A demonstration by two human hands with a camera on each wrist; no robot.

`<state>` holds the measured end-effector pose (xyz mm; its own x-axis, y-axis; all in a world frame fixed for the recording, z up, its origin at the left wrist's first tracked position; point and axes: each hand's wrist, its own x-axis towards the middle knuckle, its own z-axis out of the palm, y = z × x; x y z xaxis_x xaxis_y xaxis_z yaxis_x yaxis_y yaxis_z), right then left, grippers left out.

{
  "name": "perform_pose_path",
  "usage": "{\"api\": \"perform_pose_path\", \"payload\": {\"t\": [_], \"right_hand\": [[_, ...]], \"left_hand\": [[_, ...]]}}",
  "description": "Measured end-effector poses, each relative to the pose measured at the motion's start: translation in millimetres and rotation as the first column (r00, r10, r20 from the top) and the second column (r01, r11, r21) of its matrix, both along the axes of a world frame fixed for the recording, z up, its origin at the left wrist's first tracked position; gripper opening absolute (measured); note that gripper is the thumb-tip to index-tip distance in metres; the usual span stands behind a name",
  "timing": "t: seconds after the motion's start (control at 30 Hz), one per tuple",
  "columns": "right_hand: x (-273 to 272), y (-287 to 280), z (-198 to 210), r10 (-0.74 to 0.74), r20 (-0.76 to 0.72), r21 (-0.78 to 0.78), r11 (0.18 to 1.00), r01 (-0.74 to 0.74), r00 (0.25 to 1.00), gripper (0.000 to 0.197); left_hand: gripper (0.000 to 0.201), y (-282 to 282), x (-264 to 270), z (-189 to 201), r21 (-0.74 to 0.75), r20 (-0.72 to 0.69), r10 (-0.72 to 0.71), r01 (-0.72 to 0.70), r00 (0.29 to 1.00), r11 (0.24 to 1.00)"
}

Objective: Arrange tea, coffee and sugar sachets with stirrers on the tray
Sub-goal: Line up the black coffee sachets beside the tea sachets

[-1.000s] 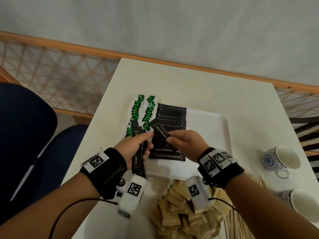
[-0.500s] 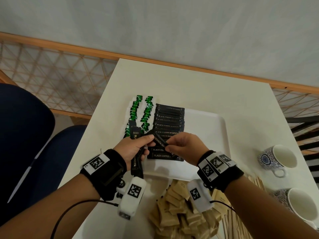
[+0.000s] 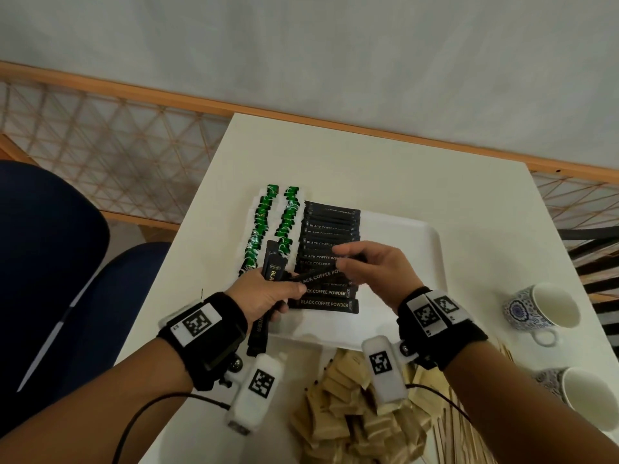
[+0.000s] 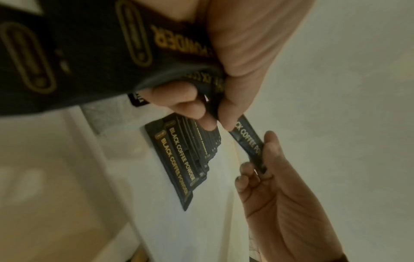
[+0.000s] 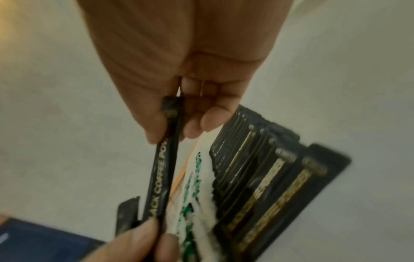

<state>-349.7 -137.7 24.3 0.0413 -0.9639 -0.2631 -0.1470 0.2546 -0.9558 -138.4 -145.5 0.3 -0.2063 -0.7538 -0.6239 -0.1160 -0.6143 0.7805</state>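
Left hand (image 3: 264,294) is gripping a small bunch (image 3: 273,267) of black coffee sticks, fingers curled round it, and its thumb and finger pinch one end of a single stick (image 3: 316,276). Right hand (image 3: 375,272) pinches the other end of that stick between thumb and fingertips, so both hands have it, held just above the near end of the coffee row (image 3: 330,256) on the tray (image 3: 418,249).

Looks to me like the coffee-laying step: one stick getting peeled off the bunch to go down at the front of the row. Next move probably needs the left to let go, then the right to set the stick flat and square with the others, overlapping like the rest.

The sticks are slim, black, gold "BLACK COFFEE POWDER" print, likely slippery. Green tea sachets (image 3: 271,226) sit in two columns left of the row. Brown sachets (image 3: 351,413), maybe sugar, and stirrers (image 3: 445,440) are on the desk (image 3: 368,162), not on the tray yet.
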Motion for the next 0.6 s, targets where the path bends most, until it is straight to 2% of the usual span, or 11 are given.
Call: {"api": "perform_pose_path", "payload": {"t": [0.03, 0.07, 0.13, 0.17, 0.27, 0.33, 0.4, 0.47, 0.6], "right_hand": [[-4, 0, -1, 0.063, -0.133, -0.004, 0.998, -0.064, 0.989, 0.024], [-7, 2, -2, 0.142, -0.309, 0.004, 0.989, -0.148, 0.940, 0.022], [-10, 6, -5, 0.259, -0.584, 0.067, 0.960, -0.273, 0.769, 0.014], [-11, 8, -6, 0.285, -0.634, 0.105, 0.953, -0.285, 0.719, 0.012], [-11, 16, -15, 0.327, -0.639, 0.203, 0.945, -0.257, 0.697, 0.007], [-8, 18, -22, 0.382, -0.659, 0.256, 0.924, -0.284, 0.647, 0.008], [-3, 19, -26, 0.427, -0.683, 0.278, 0.902, -0.330, 0.593, 0.010], [0, 16, -29, 0.429, -0.692, 0.265, 0.899, -0.348, 0.580, 0.010], [3, 9, -32, 0.380, -0.745, 0.209, 0.913, -0.349, 0.549, 0.006]], "left_hand": [[0.016, 0, 1, -1, -0.012, 0.011, 0.006, -0.006, 1.000, 1.000], [0.017, -1, 1, -1, -0.018, 0.010, 0.021, -0.021, 1.000, 1.000], [0.015, -2, -1, 1, -0.008, -0.024, 0.075, -0.076, 0.997, 0.997], [0.011, -3, -1, 3, 0.014, -0.056, 0.108, -0.107, 0.993, 0.994], [0.013, -9, 1, 5, 0.151, -0.163, 0.226, -0.202, 0.960, 0.968], [0.012, -12, 2, 8, 0.227, -0.239, 0.304, -0.251, 0.922, 0.941], [0.011, -12, 1, 10, 0.251, -0.301, 0.353, -0.284, 0.886, 0.925], [0.013, -12, -1, 12, 0.262, -0.332, 0.371, -0.293, 0.867, 0.919], [0.017, -13, -3, 9, 0.256, -0.328, 0.362, -0.287, 0.873, 0.923]]}}
